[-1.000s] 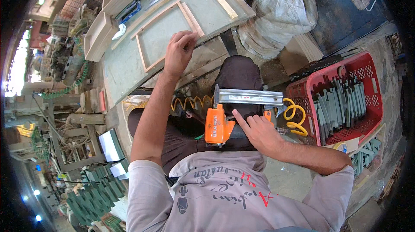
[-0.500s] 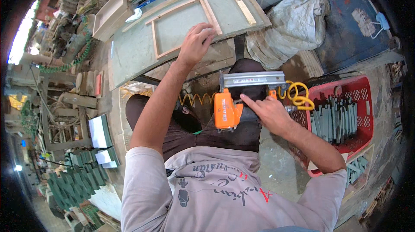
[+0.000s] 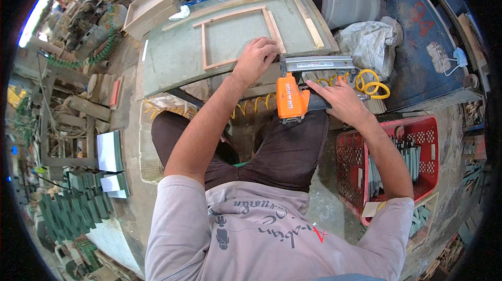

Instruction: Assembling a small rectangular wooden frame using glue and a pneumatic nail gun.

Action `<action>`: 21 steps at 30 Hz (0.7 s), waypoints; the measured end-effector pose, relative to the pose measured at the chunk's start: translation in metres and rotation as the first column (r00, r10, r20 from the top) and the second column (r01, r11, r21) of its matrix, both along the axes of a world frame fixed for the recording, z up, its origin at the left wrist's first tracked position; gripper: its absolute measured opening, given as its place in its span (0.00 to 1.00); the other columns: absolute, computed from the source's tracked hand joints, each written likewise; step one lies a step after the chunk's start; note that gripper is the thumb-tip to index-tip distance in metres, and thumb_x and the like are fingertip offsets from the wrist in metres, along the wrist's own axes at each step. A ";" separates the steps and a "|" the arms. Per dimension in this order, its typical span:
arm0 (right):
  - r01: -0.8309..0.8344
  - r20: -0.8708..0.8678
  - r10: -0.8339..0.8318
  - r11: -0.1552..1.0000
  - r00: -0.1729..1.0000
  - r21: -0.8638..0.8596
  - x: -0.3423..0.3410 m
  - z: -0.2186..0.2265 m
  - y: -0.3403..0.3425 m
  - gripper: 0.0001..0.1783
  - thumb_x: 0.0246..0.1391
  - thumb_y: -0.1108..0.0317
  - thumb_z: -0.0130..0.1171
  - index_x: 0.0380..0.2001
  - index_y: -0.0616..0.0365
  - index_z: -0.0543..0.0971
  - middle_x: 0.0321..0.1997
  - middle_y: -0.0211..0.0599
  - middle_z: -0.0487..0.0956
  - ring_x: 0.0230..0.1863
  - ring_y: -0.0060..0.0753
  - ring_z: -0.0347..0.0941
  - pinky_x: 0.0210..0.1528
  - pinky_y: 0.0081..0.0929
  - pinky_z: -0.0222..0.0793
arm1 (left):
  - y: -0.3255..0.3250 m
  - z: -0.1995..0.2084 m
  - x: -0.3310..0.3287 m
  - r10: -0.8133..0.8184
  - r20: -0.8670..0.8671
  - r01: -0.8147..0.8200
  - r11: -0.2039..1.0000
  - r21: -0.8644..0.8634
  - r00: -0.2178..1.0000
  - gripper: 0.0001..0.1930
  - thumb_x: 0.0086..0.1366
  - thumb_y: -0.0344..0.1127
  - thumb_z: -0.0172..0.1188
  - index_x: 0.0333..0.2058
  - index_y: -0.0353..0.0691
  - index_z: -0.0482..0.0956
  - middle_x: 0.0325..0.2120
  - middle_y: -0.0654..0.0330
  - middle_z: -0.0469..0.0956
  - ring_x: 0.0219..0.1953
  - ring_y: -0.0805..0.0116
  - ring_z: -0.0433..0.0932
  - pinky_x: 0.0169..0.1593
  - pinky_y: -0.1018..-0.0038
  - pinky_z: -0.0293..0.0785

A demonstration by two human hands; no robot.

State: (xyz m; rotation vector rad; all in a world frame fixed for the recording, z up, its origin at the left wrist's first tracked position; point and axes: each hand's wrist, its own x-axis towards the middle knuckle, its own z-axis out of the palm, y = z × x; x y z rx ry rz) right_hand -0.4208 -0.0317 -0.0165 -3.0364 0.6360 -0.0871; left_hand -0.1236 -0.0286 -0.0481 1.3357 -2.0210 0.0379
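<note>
Nearby, the right forearm [image 3: 388, 155] partly hides a red crate [image 3: 351, 168] of strips [image 3: 411, 160].

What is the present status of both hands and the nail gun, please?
Left hand at near right corner of wooden frame, contact unclear. Right hand gripping nail gun by its handle. Yellow hose looped beside right hand.

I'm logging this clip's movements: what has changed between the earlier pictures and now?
The right hand has brought the orange nail gun forward, closer to the near edge of the bench. Nothing was visibly taken up or let go. The left hand stays by the near right corner of the wooden frame.
</note>
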 end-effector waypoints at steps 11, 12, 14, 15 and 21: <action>0.002 -0.009 -0.002 0.999 1.000 0.034 0.006 0.004 -0.005 0.54 0.32 0.76 0.68 0.66 0.47 0.56 0.33 0.39 0.78 0.36 0.42 0.74 0.46 0.34 0.62 | -0.001 -0.001 0.001 0.012 0.025 -0.012 1.000 0.007 1.000 0.09 0.59 0.28 0.58 0.40 0.39 0.79 0.43 0.57 0.77 0.51 0.57 0.72 0.57 0.64 0.68; -0.001 -0.002 0.002 1.000 1.000 0.023 0.006 0.004 -0.005 0.54 0.32 0.76 0.68 0.66 0.47 0.56 0.33 0.39 0.78 0.37 0.42 0.74 0.47 0.34 0.62 | -0.001 -0.001 0.001 0.006 0.020 -0.007 1.000 0.002 1.000 0.09 0.59 0.28 0.58 0.39 0.38 0.79 0.43 0.57 0.77 0.51 0.57 0.72 0.56 0.64 0.68; 0.004 -0.030 -0.003 0.999 1.000 0.036 0.007 0.006 -0.005 0.52 0.35 0.74 0.68 0.67 0.48 0.56 0.36 0.38 0.78 0.39 0.41 0.74 0.47 0.35 0.63 | -0.002 -0.002 0.001 0.007 0.019 -0.007 1.000 -0.001 1.000 0.09 0.59 0.28 0.58 0.39 0.38 0.79 0.43 0.56 0.77 0.50 0.57 0.73 0.56 0.65 0.69; 0.012 -0.058 -0.009 0.999 0.998 0.050 0.007 0.008 -0.005 0.50 0.38 0.73 0.67 0.67 0.48 0.56 0.38 0.38 0.78 0.41 0.40 0.74 0.48 0.36 0.63 | -0.002 -0.003 0.001 0.005 0.018 -0.005 1.000 -0.003 1.000 0.09 0.59 0.28 0.58 0.39 0.38 0.79 0.42 0.56 0.77 0.50 0.57 0.73 0.56 0.65 0.69; 0.038 -0.052 -0.035 0.997 0.998 0.069 0.007 0.010 -0.004 0.50 0.38 0.74 0.66 0.66 0.46 0.57 0.37 0.38 0.79 0.40 0.40 0.75 0.48 0.37 0.63 | -0.001 -0.002 0.000 0.020 0.024 -0.020 1.000 -0.008 0.999 0.09 0.60 0.29 0.57 0.40 0.38 0.79 0.42 0.57 0.77 0.49 0.58 0.73 0.56 0.65 0.69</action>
